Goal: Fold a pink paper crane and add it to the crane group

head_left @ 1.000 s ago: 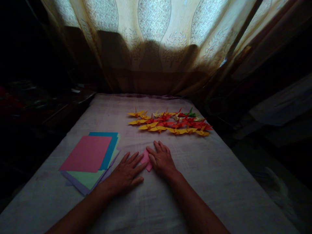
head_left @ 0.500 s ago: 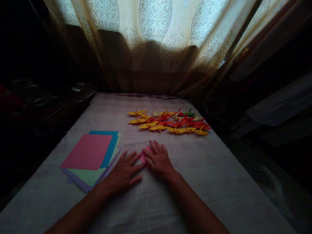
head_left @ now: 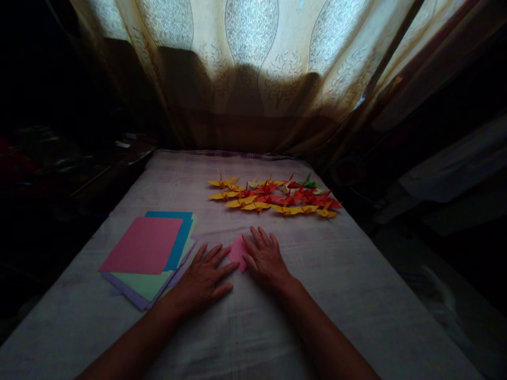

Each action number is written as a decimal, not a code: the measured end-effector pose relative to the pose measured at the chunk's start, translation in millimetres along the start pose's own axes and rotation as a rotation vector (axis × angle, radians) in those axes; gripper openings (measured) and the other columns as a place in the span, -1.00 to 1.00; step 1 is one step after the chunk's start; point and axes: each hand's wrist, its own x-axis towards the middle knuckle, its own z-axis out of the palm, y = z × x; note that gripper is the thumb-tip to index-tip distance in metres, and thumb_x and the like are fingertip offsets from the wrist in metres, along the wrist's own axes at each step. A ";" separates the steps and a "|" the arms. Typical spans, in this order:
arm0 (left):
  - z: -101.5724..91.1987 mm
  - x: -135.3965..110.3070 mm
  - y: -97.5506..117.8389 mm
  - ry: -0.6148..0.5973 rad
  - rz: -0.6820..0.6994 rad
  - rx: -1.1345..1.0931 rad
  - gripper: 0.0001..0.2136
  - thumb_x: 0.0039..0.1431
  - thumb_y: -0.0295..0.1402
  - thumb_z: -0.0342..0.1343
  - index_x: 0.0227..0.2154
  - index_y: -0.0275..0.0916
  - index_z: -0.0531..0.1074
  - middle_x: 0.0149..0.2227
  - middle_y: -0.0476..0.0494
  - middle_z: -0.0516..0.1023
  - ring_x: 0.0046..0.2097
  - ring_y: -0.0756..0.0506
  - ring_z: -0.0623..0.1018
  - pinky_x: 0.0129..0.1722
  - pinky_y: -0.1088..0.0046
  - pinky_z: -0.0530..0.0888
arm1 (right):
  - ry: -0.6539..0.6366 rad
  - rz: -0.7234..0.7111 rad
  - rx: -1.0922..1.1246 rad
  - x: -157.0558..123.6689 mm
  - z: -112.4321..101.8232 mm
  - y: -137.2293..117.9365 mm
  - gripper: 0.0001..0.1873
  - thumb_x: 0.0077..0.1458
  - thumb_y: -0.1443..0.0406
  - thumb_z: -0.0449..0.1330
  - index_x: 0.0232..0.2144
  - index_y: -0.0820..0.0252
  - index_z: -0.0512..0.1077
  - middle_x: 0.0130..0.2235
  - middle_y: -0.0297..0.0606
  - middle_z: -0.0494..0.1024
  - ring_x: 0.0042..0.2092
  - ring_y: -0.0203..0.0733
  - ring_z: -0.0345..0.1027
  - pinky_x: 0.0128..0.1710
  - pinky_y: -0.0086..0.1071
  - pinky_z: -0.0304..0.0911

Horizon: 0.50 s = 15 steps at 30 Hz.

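A small folded pink paper (head_left: 238,252) lies on the cloth-covered table (head_left: 348,274) between my two hands. My left hand (head_left: 204,277) rests flat with its fingers stretched out, the fingertips touching the paper's left edge. My right hand (head_left: 264,257) lies flat and open over the paper's right part, pressing it down. Part of the paper is hidden under my right fingers.
A stack of coloured paper sheets (head_left: 148,250), pink on top, lies to the left of my hands. Several folded paper cranes (head_left: 273,198) in yellow, red and green sit in rows farther back. A patterned curtain (head_left: 253,68) hangs behind the table. Dark surroundings flank both sides.
My right hand slid left over the pink paper, then back to the right, so more of the paper shows again. My left hand barely moved.
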 end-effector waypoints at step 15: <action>0.7 0.7 0.3 0.016 0.009 0.021 -0.52 0.29 -0.05 0.01 0.25 0.09 0.23 0.35 -0.20 0.14 0.33 -0.36 0.15 0.26 -0.13 -0.02 | 0.054 0.005 -0.021 -34.8 -8.0 3.9 -0.46 0.30 0.08 0.03 0.26 0.04 0.23 0.36 -0.06 0.08 0.38 0.12 -0.12 0.29 0.14 -0.17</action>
